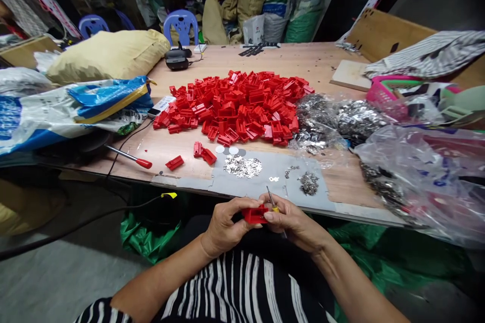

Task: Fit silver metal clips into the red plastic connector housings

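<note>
Red plastic part (254,214) pinched between curled fingers of left hand (224,226) and right hand (293,222), over lap, just below table edge (364,212); thin metal tool (270,198) gripped by right; red pile (242,106) well beyond

1. You sit in a small workshop or storeroom where parts are put together by hand.
2. The wooden table (178,149) before you carries a big pile of red plastic parts (238,106) and clear bags of small metal pieces (329,121).
3. A screwdriver with a red handle (131,157) lies on the table near its front edge.
4. Behind the table, full sacks (280,5) stand against the wall, with blue plastic chairs (182,22) between them.
</note>
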Action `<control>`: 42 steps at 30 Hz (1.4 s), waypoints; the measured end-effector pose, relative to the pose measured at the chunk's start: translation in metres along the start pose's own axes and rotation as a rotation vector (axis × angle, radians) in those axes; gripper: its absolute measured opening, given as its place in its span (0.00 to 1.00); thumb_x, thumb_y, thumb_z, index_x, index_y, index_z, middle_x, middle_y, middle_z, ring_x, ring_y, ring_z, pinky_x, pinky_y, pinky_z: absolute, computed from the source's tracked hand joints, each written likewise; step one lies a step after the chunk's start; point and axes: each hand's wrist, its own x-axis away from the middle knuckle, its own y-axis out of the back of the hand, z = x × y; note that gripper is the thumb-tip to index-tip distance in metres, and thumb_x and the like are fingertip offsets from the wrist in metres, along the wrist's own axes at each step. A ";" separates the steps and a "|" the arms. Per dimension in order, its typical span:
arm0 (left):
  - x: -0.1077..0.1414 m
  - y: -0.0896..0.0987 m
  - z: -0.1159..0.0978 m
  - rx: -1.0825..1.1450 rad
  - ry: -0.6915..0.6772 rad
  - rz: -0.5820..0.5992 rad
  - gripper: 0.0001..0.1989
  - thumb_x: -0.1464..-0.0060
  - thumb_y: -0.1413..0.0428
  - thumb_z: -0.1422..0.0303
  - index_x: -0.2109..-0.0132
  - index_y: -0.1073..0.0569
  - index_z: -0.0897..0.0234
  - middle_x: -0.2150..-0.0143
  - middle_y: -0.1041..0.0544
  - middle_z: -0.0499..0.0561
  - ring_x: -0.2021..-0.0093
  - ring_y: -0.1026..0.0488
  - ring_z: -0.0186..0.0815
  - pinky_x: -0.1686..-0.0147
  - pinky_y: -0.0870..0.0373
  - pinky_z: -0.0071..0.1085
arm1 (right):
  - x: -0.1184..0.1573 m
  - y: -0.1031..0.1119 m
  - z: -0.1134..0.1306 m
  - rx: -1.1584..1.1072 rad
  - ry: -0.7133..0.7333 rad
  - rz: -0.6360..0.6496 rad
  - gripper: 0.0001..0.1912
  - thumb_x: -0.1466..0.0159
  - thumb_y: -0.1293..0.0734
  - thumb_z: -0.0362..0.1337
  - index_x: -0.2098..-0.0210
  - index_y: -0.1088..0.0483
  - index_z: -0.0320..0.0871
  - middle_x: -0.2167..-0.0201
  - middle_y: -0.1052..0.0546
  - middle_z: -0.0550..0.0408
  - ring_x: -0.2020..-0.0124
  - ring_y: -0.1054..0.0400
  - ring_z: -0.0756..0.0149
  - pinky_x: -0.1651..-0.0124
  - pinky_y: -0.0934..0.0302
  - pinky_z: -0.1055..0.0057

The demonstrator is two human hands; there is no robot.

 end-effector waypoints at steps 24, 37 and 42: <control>-0.004 0.011 0.012 0.092 0.377 -0.305 0.16 0.51 0.37 0.68 0.54 0.27 0.62 0.56 0.21 0.52 0.56 0.23 0.37 0.51 0.28 0.34 | -0.065 0.009 0.053 1.804 0.098 -0.688 0.07 0.35 0.38 0.40 0.64 0.30 0.44 0.63 0.24 0.51 0.64 0.29 0.60 0.68 0.46 0.68; -0.010 0.011 0.005 0.210 0.423 -0.311 0.15 0.52 0.37 0.69 0.55 0.28 0.62 0.55 0.22 0.51 0.56 0.24 0.36 0.51 0.29 0.33 | -0.059 0.018 0.053 1.489 0.255 -0.635 0.03 0.39 0.40 0.35 0.65 0.35 0.45 0.73 0.26 0.56 0.71 0.32 0.63 0.69 0.45 0.71; -0.018 0.011 -0.002 0.563 0.552 -0.303 0.19 0.52 0.37 0.70 0.52 0.30 0.62 0.57 0.24 0.50 0.59 0.25 0.34 0.55 0.26 0.36 | -0.046 0.016 0.051 1.213 0.381 -0.496 0.07 0.38 0.39 0.38 0.64 0.31 0.44 0.69 0.24 0.55 0.69 0.31 0.65 0.65 0.41 0.71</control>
